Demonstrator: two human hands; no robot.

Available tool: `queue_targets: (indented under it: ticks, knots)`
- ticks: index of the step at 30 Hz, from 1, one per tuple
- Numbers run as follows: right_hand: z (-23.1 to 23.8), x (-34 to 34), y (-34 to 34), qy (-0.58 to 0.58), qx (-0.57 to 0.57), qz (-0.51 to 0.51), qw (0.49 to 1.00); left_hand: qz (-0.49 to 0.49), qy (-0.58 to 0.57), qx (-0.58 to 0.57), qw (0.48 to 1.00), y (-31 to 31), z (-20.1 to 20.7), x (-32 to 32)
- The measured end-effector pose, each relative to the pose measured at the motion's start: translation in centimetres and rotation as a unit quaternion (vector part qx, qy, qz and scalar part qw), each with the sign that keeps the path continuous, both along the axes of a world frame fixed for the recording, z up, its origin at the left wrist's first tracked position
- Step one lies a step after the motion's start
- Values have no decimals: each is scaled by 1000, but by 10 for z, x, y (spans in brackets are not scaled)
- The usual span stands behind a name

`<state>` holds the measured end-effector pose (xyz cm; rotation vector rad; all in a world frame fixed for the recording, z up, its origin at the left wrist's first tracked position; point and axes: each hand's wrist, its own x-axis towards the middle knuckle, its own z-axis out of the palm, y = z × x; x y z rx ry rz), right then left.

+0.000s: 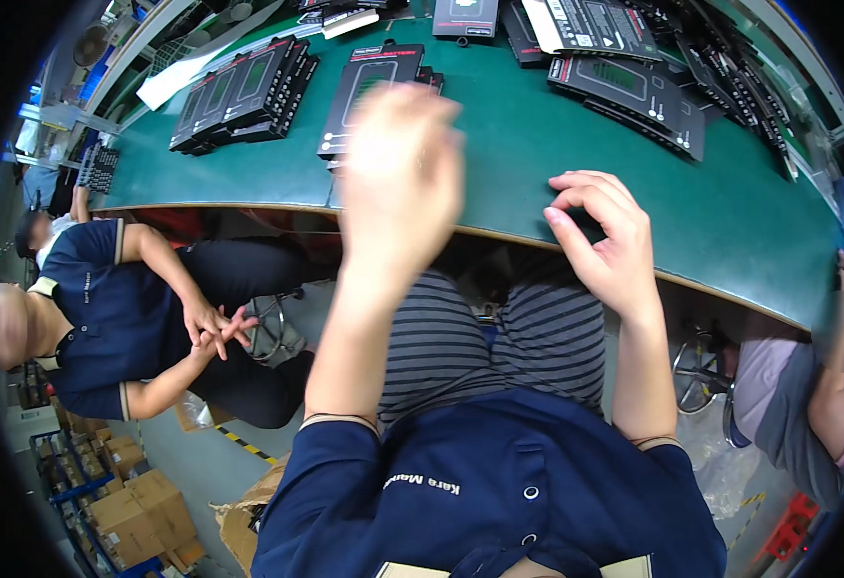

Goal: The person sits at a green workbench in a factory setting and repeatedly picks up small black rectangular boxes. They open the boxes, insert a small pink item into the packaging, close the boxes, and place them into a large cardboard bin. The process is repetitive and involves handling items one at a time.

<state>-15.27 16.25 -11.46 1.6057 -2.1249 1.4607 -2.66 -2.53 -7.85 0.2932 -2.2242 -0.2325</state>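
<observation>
Left hand (pixel 398 169), all blurry, up over the near edge of the green table (pixel 499 164), nothing seen in it, too smeared to tell if open or closed. Right hand (pixel 605 236) empty, fingers curled, tips resting on the table edge. Nearest flat black pack (pixel 369 91) just past the left hand. More black packs (pixel 244 91) farther left.

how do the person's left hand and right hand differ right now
The left hand is motion-blurred and raised above the green table, over the black flat packages; the right hand is sharp and sits at the table's near edge. The left hand's fingers are too smeared to read; the right hand's fingers are curled, tips close to the thumb. Whether the left hand touches a package cannot be told. Both are bare, and neither visibly holds anything.
</observation>
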Motion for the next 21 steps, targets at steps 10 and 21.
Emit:
queue_targets:
  ticks: [10, 21]
  knots:
    - [0, 0, 1, 1, -7, 11, 1000, -28, -134, 168, 976, -68, -45, -41]
    - [-6, -1, 2, 6, -16, 14, 1000, 37, 0, 363, 931, -173, -54, -46]
